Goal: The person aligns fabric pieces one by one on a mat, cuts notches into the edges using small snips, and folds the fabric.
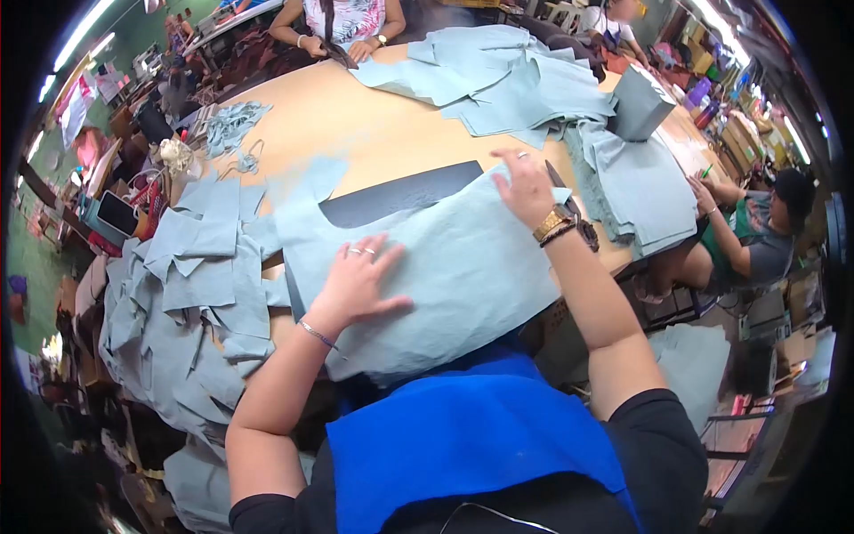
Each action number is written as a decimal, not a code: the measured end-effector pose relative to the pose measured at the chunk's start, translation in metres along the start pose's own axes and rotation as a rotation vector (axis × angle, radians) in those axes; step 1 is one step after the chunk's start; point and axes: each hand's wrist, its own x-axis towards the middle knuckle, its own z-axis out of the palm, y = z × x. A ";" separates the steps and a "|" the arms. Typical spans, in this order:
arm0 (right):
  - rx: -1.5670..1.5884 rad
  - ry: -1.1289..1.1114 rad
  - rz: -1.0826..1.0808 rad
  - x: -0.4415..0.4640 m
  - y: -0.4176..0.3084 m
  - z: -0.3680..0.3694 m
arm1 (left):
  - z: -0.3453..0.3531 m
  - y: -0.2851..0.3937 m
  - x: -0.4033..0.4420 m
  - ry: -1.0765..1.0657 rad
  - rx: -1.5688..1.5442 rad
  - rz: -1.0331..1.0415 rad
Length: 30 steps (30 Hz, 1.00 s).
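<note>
A large pale blue-green sheet of soft material [445,276] lies across the table edge in front of me, partly over a dark flat board [400,196]. My left hand [360,280] rests flat on the sheet, its fingers spread. Near the sheet's upper right edge is my right hand [527,191], fingers apart with nothing visible in them. The sheet's upper left corner is smeared by motion. What look like dark-handled scissors [587,233] lie beside my right wrist, partly hidden by it.
Cut pieces [200,267] heap up at the left, with thin scraps [233,125] beyond. More sheets [516,80] cover the far side; a neat stack [636,187] stands right, near a grey-green block [639,105]. A person [342,22] works opposite, another [756,222] sits right.
</note>
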 end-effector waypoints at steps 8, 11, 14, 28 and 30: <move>0.185 -0.380 0.021 -0.045 -0.032 0.028 | 0.067 0.070 -0.024 0.151 -0.090 -0.076; 0.230 -0.242 -0.191 -0.049 -0.033 0.038 | 0.066 0.078 -0.015 0.260 -0.098 -0.085; 0.264 -0.255 -0.171 -0.050 -0.038 0.043 | 0.048 0.057 0.022 0.481 -0.192 -0.127; 0.057 -0.358 -0.288 -0.059 -0.032 0.053 | 0.059 0.024 0.041 0.644 -0.358 -0.069; -0.060 -0.467 -0.283 -0.057 -0.048 0.040 | 0.062 0.023 0.042 0.642 -0.340 -0.063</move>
